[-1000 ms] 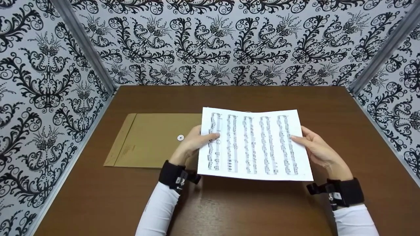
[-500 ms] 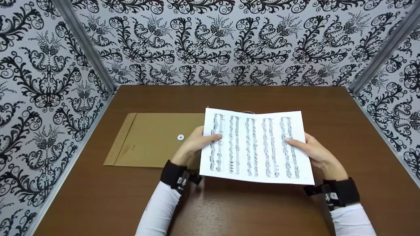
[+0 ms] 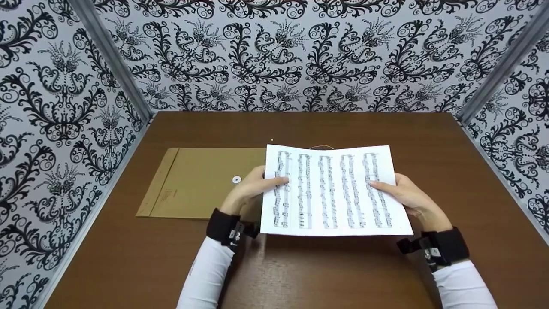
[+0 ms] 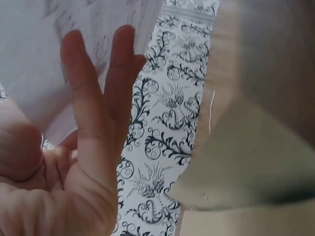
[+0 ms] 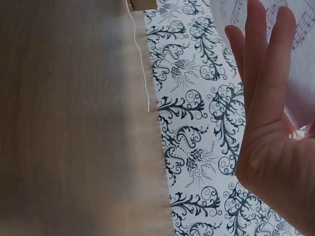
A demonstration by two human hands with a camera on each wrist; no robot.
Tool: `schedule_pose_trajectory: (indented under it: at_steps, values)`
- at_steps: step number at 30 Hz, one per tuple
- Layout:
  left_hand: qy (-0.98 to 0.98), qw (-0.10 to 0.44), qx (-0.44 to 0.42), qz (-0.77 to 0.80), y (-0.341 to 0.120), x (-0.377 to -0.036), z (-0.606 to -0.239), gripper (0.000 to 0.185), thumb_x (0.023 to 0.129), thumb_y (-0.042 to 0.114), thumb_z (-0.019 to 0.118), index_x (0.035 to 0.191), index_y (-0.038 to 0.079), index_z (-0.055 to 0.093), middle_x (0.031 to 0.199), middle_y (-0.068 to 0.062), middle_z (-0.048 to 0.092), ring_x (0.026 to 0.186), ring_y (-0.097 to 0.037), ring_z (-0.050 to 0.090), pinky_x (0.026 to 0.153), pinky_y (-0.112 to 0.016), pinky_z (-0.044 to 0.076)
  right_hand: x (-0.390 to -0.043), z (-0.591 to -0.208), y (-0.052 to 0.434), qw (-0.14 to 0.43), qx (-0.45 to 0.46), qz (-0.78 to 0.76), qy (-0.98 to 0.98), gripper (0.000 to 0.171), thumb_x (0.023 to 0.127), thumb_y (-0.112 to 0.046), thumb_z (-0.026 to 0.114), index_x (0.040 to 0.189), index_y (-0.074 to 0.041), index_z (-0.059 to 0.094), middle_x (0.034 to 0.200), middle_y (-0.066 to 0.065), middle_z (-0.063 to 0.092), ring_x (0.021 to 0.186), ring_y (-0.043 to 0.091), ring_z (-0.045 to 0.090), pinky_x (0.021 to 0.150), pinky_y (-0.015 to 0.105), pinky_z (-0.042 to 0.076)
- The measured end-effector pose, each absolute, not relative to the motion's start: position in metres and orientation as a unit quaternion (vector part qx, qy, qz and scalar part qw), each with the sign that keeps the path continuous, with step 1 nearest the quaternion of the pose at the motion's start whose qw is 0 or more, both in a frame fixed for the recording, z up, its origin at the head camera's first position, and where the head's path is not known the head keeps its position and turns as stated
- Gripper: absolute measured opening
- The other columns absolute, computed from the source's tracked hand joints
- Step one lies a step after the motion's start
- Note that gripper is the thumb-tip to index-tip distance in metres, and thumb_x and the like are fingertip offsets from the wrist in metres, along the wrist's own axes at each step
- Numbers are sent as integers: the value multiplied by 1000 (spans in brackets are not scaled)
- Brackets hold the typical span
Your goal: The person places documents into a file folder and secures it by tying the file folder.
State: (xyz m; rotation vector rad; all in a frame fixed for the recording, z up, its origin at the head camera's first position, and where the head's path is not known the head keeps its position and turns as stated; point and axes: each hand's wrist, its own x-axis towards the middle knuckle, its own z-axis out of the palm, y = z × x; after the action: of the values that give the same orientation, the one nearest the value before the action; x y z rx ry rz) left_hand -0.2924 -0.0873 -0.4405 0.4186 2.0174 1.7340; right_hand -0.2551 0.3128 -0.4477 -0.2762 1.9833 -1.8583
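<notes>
Sheet music (image 3: 326, 193), white paper printed with rows of notes turned sideways, is held up above the table in the head view. My left hand (image 3: 254, 186) grips its left edge, thumb on the printed face and fingers behind. On the right edge my right hand (image 3: 411, 195) pinches it the same way. Both wrist views show the fingers spread against the paper's back, in the left wrist view the left hand (image 4: 88, 137) and in the right wrist view the right hand (image 5: 270, 98). The paper bends slightly between the hands.
A brown envelope (image 3: 201, 184) with a white round button (image 3: 236, 180) lies flat on the wooden table (image 3: 300, 274) at left, its right part hidden behind the paper. A thin white string (image 5: 142, 64) trails past the paper's far edge. Patterned walls (image 3: 283, 56) enclose the table.
The sheet music shifted slightly right and nearer, then back a little left, its tilt altering. My right hand moved slightly left, its thumb farther onto the page. The envelope stayed in place.
</notes>
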Motion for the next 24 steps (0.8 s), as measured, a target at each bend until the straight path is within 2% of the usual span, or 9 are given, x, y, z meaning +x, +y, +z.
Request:
schedule_pose_trajectory:
  at_steps: [4,8,17,21,24]
  values:
    - [743,222,161,611,-92,-294,-437,36,99,19,67,130,1,63,109,-19,77,77,-14,77,73,-30,64,-260,-443,310,195,-79,-636,743,16,106,-22,56,118,-15,64,95,-2,80,77,18,80,65,33,64]
    - [756,223,155,595,-99,-294,-433,37,99,20,66,131,1,62,107,-18,77,74,-12,75,68,-29,63,-264,-438,307,185,-67,-613,765,20,105,-25,58,120,-13,62,93,-4,79,74,17,79,64,32,64]
    - [798,200,96,560,-115,-295,-432,40,98,22,68,128,-3,60,94,-9,76,59,-10,65,61,-34,62,-271,-433,297,160,-39,-613,772,27,103,-26,61,124,-9,60,88,-6,79,72,14,78,63,31,63]
    - [814,184,72,547,-118,-295,-434,41,98,18,68,129,-7,59,100,-16,75,54,-10,60,60,-33,62,-274,-431,293,152,-32,-609,778,34,103,-26,62,127,-4,57,87,-8,78,72,14,78,63,31,64]
    - [827,173,63,531,-119,-295,-437,40,97,15,68,127,-9,61,106,-23,74,55,-11,63,62,-33,63,-277,-429,291,149,-31,-605,782,38,103,-26,62,130,0,56,87,-8,78,73,14,78,64,31,64]
